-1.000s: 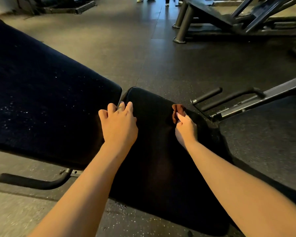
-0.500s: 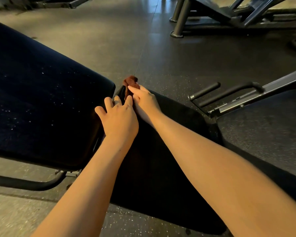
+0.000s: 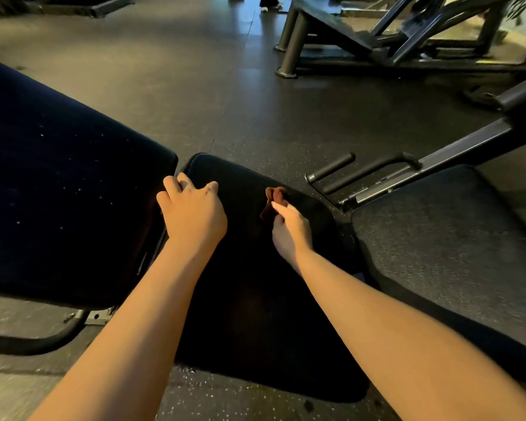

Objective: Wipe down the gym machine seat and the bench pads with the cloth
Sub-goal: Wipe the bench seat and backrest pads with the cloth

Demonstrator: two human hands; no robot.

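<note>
Dark rubber floor (image 3: pixel 195 86) surrounds the black seat pad (image 3: pixel 249 284) (no readable writing anywhere). Left hand (image 3: pixel 192 217) rests loosely open at its edge. Right hand (image 3: pixel 290 229) pinches a brown cloth (image 3: pixel 274 199) against it.

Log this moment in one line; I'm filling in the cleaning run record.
stage: wiping seat pad | right hand: gripping brown cloth on pad | left hand: resting at pad's far left corner | large back pad: untouched now
</note>
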